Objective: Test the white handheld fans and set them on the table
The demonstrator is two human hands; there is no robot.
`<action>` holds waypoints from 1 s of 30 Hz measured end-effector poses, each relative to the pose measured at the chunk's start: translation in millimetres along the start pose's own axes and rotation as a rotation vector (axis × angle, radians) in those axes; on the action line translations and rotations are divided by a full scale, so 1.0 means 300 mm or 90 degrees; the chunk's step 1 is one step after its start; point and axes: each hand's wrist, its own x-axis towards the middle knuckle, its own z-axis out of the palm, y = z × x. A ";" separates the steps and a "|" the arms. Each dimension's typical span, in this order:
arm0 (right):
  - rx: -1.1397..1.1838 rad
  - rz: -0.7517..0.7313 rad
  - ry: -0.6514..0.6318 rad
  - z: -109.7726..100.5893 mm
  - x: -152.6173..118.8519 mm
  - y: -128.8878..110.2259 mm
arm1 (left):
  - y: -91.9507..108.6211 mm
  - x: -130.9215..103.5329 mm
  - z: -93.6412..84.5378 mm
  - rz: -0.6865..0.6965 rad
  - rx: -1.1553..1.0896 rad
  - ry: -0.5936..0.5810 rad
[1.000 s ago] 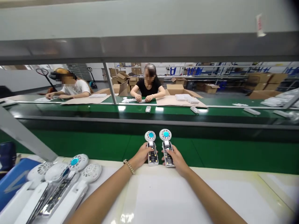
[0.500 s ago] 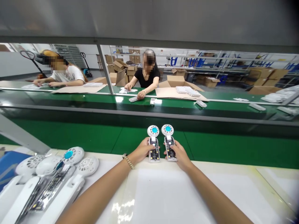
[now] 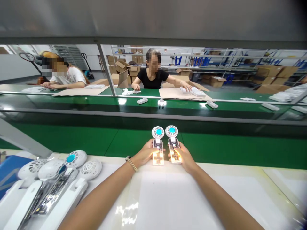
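My left hand [image 3: 148, 152] is closed round the handle of a small handheld fan [image 3: 157, 132] with a round white head and a blue centre. A second handheld fan [image 3: 172, 130] of the same kind is gripped in my right hand [image 3: 184, 155]. Both fans stand side by side with their heads pointing away from me, apart from each other. Their handles are open at the front, showing dark circuit boards with glowing orange-white lights. Each thumb lies on the board of its fan.
Several more fans [image 3: 75, 159] lie piled at the left on the white worktop [image 3: 153, 198], by a blue bin [image 3: 11, 171]. Beyond the worktop run a green surface [image 3: 134, 140] and a conveyor belt [image 3: 120, 107] carrying white parts. Two co-workers sit opposite, near cardboard boxes.
Lights on both fans' boards have come on. Parts on the belt have shifted right. The co-worker opposite has let go of a white part and reached toward the stacked parts.
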 end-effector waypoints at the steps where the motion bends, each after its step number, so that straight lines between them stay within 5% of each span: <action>1: 0.000 0.004 -0.001 0.000 0.000 0.000 | -0.001 0.000 -0.001 0.001 -0.003 -0.006; 30: -0.017 -0.007 -0.018 -0.014 0.008 0.017 | -0.011 0.002 -0.001 0.002 0.029 0.018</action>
